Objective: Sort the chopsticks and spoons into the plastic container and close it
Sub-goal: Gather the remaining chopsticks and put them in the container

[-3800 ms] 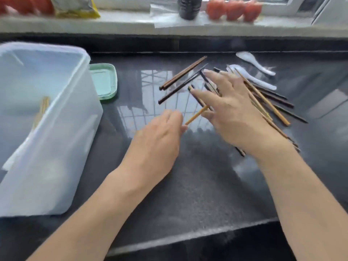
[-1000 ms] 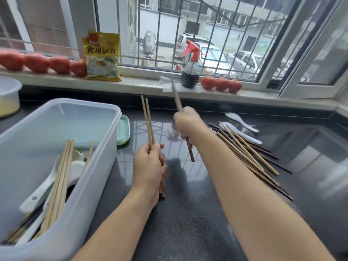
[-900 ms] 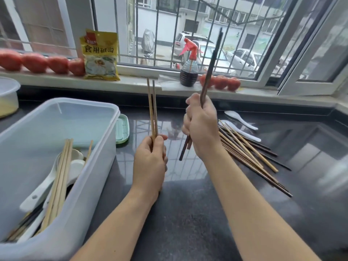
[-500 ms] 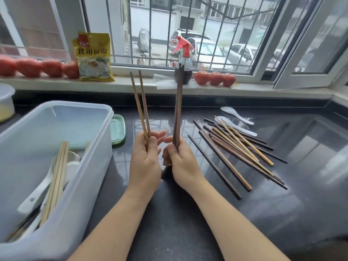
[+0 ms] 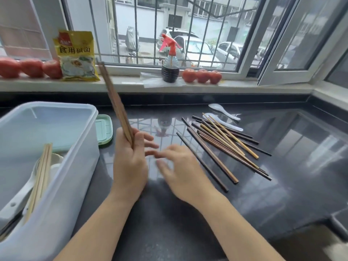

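The left hand (image 5: pixel 130 162) now grips all the upright brown wooden chopsticks (image 5: pixel 116 106), passed over from the right hand (image 5: pixel 180 166), whose fingers hang loose and empty (blurred, so perhaps moving). This bundle seems ready for the translucent plastic container (image 5: pixel 56 185) just beside it; its green lid (image 5: pixel 103 129) lies behind. More chopsticks (image 5: pixel 222 144) and white spoons (image 5: pixel 224 112) wait on the glossy black counter (image 5: pixel 282 176) under a barred window (image 5: pixel 169 25).

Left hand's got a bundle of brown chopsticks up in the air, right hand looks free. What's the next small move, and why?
Probably swing the left hand leftward and lay its brown chopsticks into the plastic container, alongside the pale chopsticks already inside. The bundle is gathered and held upright, the container stands open right beside it, and the right hand is empty, free to reach the pile on the counter.
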The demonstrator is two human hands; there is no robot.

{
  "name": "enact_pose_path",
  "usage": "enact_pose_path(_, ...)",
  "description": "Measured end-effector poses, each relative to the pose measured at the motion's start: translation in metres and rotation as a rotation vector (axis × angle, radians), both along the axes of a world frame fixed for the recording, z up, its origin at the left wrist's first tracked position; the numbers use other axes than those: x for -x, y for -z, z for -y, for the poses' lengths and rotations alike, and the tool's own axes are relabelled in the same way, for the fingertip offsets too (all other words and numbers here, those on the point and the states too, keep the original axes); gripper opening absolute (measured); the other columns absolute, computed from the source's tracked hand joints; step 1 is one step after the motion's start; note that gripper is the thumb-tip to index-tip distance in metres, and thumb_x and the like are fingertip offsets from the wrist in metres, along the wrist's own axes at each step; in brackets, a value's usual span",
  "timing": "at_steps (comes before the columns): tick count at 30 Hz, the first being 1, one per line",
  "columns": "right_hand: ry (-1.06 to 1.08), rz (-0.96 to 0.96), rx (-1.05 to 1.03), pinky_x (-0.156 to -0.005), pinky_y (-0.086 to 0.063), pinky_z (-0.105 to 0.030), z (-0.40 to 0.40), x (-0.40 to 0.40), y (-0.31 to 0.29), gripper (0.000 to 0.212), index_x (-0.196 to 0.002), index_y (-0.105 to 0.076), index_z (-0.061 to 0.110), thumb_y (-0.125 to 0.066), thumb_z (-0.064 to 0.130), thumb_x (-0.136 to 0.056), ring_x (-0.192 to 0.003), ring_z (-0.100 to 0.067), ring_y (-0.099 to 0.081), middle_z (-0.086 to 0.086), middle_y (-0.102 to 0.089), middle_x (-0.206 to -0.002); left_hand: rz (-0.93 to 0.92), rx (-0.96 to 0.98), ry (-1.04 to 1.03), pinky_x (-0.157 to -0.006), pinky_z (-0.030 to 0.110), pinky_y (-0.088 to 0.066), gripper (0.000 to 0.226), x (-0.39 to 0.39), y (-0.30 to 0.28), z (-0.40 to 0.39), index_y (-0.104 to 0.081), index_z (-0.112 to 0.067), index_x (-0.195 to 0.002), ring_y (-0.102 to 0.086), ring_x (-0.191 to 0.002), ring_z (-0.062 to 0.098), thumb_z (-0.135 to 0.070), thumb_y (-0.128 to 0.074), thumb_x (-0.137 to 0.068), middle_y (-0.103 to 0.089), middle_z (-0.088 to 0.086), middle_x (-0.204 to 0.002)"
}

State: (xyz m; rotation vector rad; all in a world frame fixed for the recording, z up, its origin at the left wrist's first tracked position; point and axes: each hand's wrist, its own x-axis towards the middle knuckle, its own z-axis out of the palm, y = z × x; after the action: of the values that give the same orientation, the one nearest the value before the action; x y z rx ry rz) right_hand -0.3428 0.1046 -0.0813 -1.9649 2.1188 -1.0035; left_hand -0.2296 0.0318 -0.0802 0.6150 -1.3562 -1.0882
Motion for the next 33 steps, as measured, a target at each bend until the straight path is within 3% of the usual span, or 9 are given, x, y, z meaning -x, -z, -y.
enact_pose_path(3, 0.417, -0.321, -0.034, -0.080, -0.046, -0.032, -0.027, 0.038, -0.005, 0.016, -0.112, -0.065, 0.017, -0.058, 0.022, -0.098, -0.097, -0.022, -0.056, -0.002, -0.058, -0.106, 0.269, 0.115, 0.017, -0.054, 0.037, -0.042, 0.018, 0.006, 0.012, -0.001, -0.043, -0.033, -0.093, -0.046, -0.057, 0.021, -0.023, -0.044, -0.108, -0.047, 0.008, -0.071)
enact_pose_path(7, 0.399, -0.454, -0.426, -0.070, -0.034, -0.031, -0.042, 0.042, -0.005, 0.018, -0.118, -0.044, 0.017, -0.049, 0.018, -0.100, -0.104, -0.027, -0.058, -0.007, -0.044, -0.117, 0.601, -0.020, 0.113, -0.058, 0.034, -0.035, 0.022, 0.015, 0.028, 0.006, -0.045, -0.020, -0.090, -0.036, -0.056, 0.007, -0.031, -0.042, -0.108, -0.043, -0.001, -0.069)
enact_pose_path(14, 0.370, -0.577, -0.558, -0.091, -0.041, -0.035, -0.036, 0.031, -0.017, 0.025, -0.120, -0.052, 0.009, -0.041, 0.002, -0.099, -0.116, -0.029, -0.048, -0.012, -0.049, -0.124, 0.129, -0.523, 0.287, -0.041, 0.026, -0.024, 0.017, 0.009, 0.017, 0.000, -0.042, -0.017, -0.093, -0.027, -0.044, 0.011, -0.023, -0.044, -0.109, -0.034, -0.004, -0.058)
enact_pose_path(16, 0.389, -0.445, -0.508, -0.087, -0.043, -0.033, -0.028, 0.035, -0.014, 0.020, -0.114, -0.057, 0.011, -0.045, 0.006, -0.099, -0.113, -0.030, -0.055, -0.011, -0.054, -0.119, 0.095, -0.586, 0.287, -0.042, 0.024, -0.024, 0.018, 0.011, 0.014, -0.002, -0.042, -0.017, -0.093, -0.028, -0.044, 0.011, -0.023, -0.044, -0.110, -0.040, -0.001, -0.062)
enact_pose_path(20, 0.350, 0.343, -0.143, -0.080, -0.047, -0.021, -0.011, 0.013, -0.016, 0.021, -0.114, -0.068, 0.016, -0.053, 0.014, -0.100, -0.095, -0.010, -0.066, 0.002, -0.070, -0.103, -0.037, -0.691, 0.418, -0.038, 0.019, -0.022, 0.020, 0.019, 0.007, -0.015, -0.043, -0.016, -0.093, -0.031, -0.043, 0.009, -0.027, -0.044, -0.110, -0.046, -0.002, -0.067)
enact_pose_path(22, 0.307, 0.532, -0.011, -0.074, -0.056, -0.023, -0.007, -0.016, -0.015, 0.016, -0.108, -0.067, 0.018, -0.056, 0.012, -0.099, -0.085, -0.004, -0.067, 0.003, -0.070, -0.096, -0.036, -0.651, 0.413, -0.035, 0.020, -0.028, 0.023, 0.020, 0.004, -0.024, -0.050, -0.015, -0.098, -0.039, -0.041, 0.007, -0.034, -0.044, -0.109, -0.050, -0.004, -0.061)
enact_pose_path(24, 0.322, 0.496, 0.063, -0.076, -0.059, -0.031, -0.007, -0.035, -0.008, 0.011, -0.101, -0.068, 0.021, -0.059, 0.016, -0.097, -0.086, -0.008, -0.067, 0.005, -0.070, -0.093, 0.021, -0.579, 0.320, -0.038, 0.022, -0.037, 0.023, 0.017, 0.005, -0.026, -0.054, -0.017, -0.103, -0.050, -0.044, 0.006, -0.036, -0.043, -0.109, -0.058, -0.007, -0.060)
enact_pose_path(28, 0.305, 0.578, 0.112, -0.072, -0.056, -0.021, -0.010, -0.035, -0.003, 0.010, -0.095, -0.072, 0.020, -0.063, 0.017, -0.097, -0.081, -0.005, -0.067, 0.006, -0.072, -0.086, 0.149, -0.407, 0.233, -0.055, 0.023, -0.045, 0.021, 0.014, 0.012, -0.022, -0.051, -0.021, -0.093, -0.057, -0.059, 0.004, -0.033, -0.045, -0.109, -0.056, -0.003, -0.075)
enact_pose_path(33, 0.163, 0.401, -0.017, -0.080, -0.049, -0.018, -0.018, -0.008, -0.001, 0.018, -0.104, -0.079, 0.023, -0.065, 0.015, -0.095, -0.084, -0.007, -0.064, 0.003, -0.068, -0.093, 0.094, -0.407, 0.227, -0.053, 0.031, -0.051, 0.020, 0.017, 0.014, -0.020, -0.048, -0.018, -0.094, -0.058, -0.056, 0.011, -0.028, -0.043, -0.110, -0.055, 0.001, -0.076)
